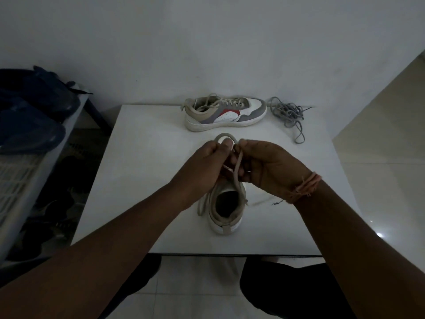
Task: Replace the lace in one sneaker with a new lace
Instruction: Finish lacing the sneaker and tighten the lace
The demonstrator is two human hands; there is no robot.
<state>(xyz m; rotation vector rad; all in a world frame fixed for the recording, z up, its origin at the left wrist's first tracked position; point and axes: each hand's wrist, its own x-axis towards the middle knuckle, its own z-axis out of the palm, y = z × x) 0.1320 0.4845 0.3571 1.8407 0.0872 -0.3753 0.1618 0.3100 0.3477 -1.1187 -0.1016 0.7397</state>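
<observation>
Two bare forearms are seen rising from the bottom of the frame, meeting at the centre over the near sneaker (226,209), which is stood on the white table (147,162) with its heel toward the camera. The beige lace (236,171) is pinched by the left hand (204,161), fingers curled tight on a strand just above the shoe's throat. The same lace is gripped by the right hand (269,168), a strand being seen to run down from its fingers to the collar. A loop of lace (226,136) is lifted just beyond the knuckles, and a loose end (203,204) is trailed off the shoe's left side onto the table. An orange thread band (307,186) is worn at the right wrist.

At the upper centre of the frame, the second sneaker (226,113) is laid on its side, laced, well apart from the hands. Just to its right, a tangled grey lace (288,112) is left untouched on the table.

By the look of it, the job is early: the beige lace appears to be the one being loosened or pulled out, though which eyelets are cleared cannot be told, the hands hiding them. Unthreading, then threading the grey lace and tying it, seems left to be done.
</observation>
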